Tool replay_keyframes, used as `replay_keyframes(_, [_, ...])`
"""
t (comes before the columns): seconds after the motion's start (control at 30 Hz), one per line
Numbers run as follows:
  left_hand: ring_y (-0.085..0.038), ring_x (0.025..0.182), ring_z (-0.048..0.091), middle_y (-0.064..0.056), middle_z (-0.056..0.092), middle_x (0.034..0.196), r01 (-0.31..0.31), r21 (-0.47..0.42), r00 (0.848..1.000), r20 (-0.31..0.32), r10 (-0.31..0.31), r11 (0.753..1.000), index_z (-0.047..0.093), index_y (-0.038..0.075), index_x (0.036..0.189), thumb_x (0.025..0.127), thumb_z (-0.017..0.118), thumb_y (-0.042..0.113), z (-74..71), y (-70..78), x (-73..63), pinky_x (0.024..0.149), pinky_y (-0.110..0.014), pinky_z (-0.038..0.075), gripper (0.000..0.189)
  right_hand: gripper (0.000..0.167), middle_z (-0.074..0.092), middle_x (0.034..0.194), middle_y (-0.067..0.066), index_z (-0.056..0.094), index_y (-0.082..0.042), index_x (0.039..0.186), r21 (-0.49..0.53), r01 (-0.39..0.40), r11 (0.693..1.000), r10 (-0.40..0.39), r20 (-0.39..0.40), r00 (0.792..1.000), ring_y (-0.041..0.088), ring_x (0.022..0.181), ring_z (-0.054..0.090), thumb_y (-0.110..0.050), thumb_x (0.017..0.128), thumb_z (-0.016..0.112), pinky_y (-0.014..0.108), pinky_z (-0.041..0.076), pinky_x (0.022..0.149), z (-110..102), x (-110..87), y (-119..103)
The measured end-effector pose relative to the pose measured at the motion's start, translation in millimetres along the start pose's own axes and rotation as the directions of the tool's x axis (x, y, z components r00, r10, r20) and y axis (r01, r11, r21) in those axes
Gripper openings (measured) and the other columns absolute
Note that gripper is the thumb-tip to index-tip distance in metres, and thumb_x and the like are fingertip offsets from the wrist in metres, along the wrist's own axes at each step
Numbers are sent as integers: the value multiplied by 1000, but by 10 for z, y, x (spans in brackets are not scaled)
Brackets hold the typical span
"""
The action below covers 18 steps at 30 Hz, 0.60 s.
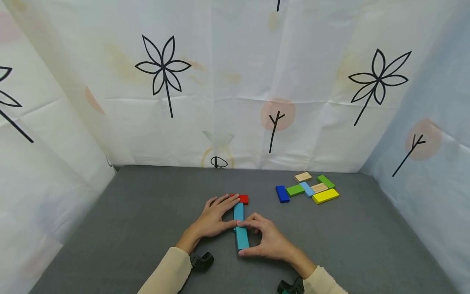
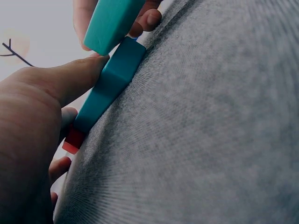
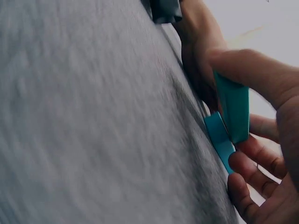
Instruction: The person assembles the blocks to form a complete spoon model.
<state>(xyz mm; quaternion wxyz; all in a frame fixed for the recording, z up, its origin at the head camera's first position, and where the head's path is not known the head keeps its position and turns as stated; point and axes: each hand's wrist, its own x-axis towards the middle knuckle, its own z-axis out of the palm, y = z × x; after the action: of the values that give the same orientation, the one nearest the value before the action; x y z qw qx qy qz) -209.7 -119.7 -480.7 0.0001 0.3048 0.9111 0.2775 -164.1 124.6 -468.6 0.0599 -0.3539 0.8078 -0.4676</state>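
My right hand (image 1: 269, 241) pinches a teal block (image 1: 242, 239) between thumb and fingers. In the left wrist view this teal block (image 2: 112, 23) is raised over the near end of a blue block (image 2: 112, 81) on the table. My left hand (image 1: 213, 218) lies left of the blue block (image 1: 238, 211), its thumb touching that block near the teal one. Its other fingers reach a red block (image 1: 244, 199) at the far end, partly covering it. In the right wrist view the held teal block (image 3: 236, 105) tilts beside the blue block (image 3: 218, 135).
At the back right of the grey table (image 1: 147, 212) lies a group of blocks: a dark blue block (image 1: 282, 194), green block (image 1: 295, 190), light blue block (image 1: 307, 190), yellow block (image 1: 325, 196) and plain wooden block (image 1: 303, 177), among others. Patterned cloth (image 1: 235, 81) hangs behind.
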Motion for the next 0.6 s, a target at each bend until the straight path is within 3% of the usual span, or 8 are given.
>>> replay_keyframes(0.4, [-31, 152, 24, 1, 32, 164, -4, -11, 1000, 9, 4, 1000, 38, 18, 159, 98, 63, 50, 4, 0, 8, 118, -64, 11, 73, 58, 56, 116, -6, 68, -18, 131, 20, -4, 1000, 4, -3, 1000, 19, 95, 55, -36, 80, 89, 28, 48, 78, 77, -25, 18])
replay_keyframes(0.6, [-33, 151, 25, -1, 33, 164, -10, -26, 1000, 5, 10, 1000, 39, 16, 158, 98, 63, 51, -5, 6, 4, 117, -65, 12, 73, 59, 53, 118, -6, 67, -17, 131, -11, 23, 1000, -23, -19, 1000, 20, 102, 53, -36, 79, 89, 29, 46, 85, 133, -33, 12])
